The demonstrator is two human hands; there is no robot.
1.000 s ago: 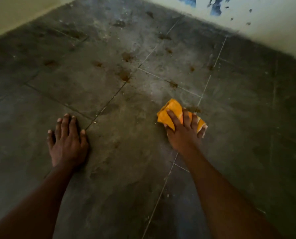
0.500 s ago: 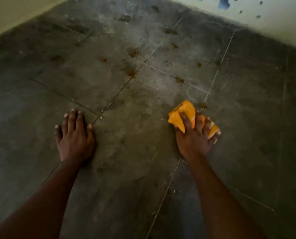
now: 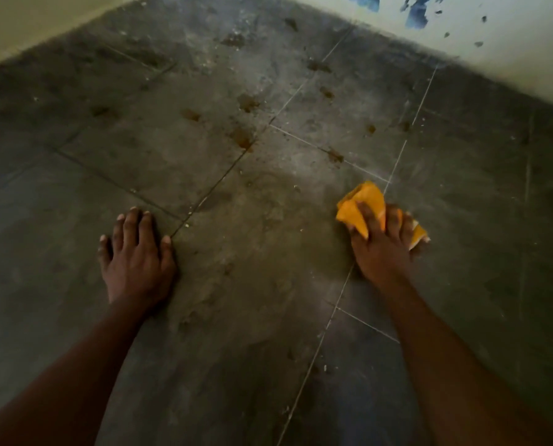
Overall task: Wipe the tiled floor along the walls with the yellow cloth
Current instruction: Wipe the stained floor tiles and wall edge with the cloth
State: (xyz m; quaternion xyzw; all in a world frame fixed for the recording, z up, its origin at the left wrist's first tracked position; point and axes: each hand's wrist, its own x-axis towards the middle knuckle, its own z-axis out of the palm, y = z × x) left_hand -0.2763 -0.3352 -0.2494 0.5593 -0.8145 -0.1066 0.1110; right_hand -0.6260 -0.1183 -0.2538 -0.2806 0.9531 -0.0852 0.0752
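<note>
The yellow cloth (image 3: 362,201) is bunched up on the dark grey tiled floor (image 3: 268,284), beside a pale grout line. My right hand (image 3: 381,246) presses down on it, fingers curled over the cloth, with its front and right corner sticking out. My left hand (image 3: 136,255) rests flat on the floor to the left, fingers together and spread forward, holding nothing. Brown stains (image 3: 243,138) dot the tiles ahead of both hands.
A pale wall (image 3: 27,20) runs along the far left edge of the floor. A second wall (image 3: 510,43) with chipped blue paint closes the far right. The two meet in a corner at the top. Dust and small crumbs lie along the grout lines.
My right hand has slid the cloth to the right and slightly toward me across the grout line. The left hand stays planted on the same tile.
</note>
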